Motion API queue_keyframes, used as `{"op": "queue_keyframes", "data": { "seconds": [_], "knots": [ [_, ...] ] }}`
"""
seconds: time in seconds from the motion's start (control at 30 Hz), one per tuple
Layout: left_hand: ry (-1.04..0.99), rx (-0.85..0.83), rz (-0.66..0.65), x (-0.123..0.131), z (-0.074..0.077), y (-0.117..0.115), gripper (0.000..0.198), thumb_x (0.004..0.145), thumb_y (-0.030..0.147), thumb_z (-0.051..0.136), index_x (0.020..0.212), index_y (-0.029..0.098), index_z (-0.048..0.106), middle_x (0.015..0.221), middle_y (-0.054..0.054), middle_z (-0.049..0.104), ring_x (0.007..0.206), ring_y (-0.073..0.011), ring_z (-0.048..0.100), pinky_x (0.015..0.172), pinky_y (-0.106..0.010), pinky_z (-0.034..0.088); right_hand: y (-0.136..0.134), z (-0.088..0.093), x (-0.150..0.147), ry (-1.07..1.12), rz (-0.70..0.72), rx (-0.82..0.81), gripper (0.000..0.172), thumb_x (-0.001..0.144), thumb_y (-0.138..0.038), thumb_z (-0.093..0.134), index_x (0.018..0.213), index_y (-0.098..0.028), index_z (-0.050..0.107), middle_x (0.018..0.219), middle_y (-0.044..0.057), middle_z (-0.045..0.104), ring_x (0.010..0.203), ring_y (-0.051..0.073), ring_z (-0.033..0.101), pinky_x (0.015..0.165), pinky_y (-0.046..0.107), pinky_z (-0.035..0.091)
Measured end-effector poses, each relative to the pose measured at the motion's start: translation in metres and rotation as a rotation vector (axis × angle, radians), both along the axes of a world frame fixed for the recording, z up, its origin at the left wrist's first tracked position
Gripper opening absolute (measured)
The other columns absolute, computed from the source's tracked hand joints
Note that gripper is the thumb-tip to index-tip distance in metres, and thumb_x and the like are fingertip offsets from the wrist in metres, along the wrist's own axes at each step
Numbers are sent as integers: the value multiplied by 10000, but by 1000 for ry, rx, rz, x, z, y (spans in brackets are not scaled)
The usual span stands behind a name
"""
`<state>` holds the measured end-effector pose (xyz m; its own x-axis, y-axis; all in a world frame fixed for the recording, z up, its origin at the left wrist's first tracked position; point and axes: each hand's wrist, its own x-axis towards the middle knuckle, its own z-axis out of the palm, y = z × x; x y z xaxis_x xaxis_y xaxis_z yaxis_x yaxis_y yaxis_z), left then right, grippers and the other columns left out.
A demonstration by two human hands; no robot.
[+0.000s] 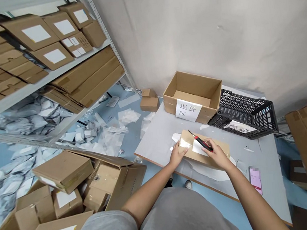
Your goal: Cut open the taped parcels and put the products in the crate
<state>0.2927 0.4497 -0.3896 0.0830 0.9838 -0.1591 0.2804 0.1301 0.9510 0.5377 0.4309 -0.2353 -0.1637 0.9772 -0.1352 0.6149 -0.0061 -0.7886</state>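
A closed cardboard box [223,148] with a white label and shiny tape lies on the table in front of me. My left hand [177,155] grips its near left corner, fingers bent against the side. In my right hand [215,153] is a red and black utility knife [203,143], its blade pointing up and left over the box. The right fingers also rest at the box's near side. Under the box, white paper [213,172] shows along the near edge.
An open cardboard box [206,116] with a paper sign and a black plastic crate [259,108] stand at the table's back. A phone [255,180] lies at right. Left are a large carton of boxes [132,180], shelving [102,42] and scattered packages [91,132] on the floor.
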Motion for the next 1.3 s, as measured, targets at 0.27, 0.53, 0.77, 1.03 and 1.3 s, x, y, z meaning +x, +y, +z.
{"op": "queue_keyframes", "data": {
  "seconds": [0.27,0.53,0.77,1.03,1.3],
  "knots": [
    [-12,39,2,5,3,-5,766,945,487,697,1625,236,449,1587,-117,557,1479,-322,506,1259,-497,394,19,-7,-19,-187,148,-27,293,1040,-388,428,1178,-232,635,975,76,768,862,265,704,785,344,493],
    [-24,21,30,6,0,-2,596,1067,525,482,1582,227,519,1598,-104,552,1507,-276,486,1298,-457,352,43,-13,-42,-437,258,25,325,1064,-332,464,1220,-268,742,1155,86,809,1033,278,744,839,323,496],
    [-66,1,36,6,-11,-3,616,1055,531,518,1587,221,516,1606,-116,548,1516,-290,483,1305,-482,343,55,-17,-48,-617,341,54,366,1116,-390,428,1364,-290,678,1203,91,806,1016,251,755,833,306,494],
    [-13,-53,72,9,-9,-3,600,1043,468,538,1586,212,516,1607,-117,552,1511,-300,493,1292,-493,365,54,-15,-61,-768,377,11,359,1129,-401,400,1329,-278,672,1101,111,811,927,245,758,773,298,461],
    [-11,-75,75,7,-2,-2,602,1037,500,545,1583,248,530,1576,-97,587,1472,-322,532,1266,-484,392,50,-20,-63,-828,402,3,316,1129,-368,398,1249,-277,675,1030,106,802,881,244,758,727,304,435]
  ]
}}
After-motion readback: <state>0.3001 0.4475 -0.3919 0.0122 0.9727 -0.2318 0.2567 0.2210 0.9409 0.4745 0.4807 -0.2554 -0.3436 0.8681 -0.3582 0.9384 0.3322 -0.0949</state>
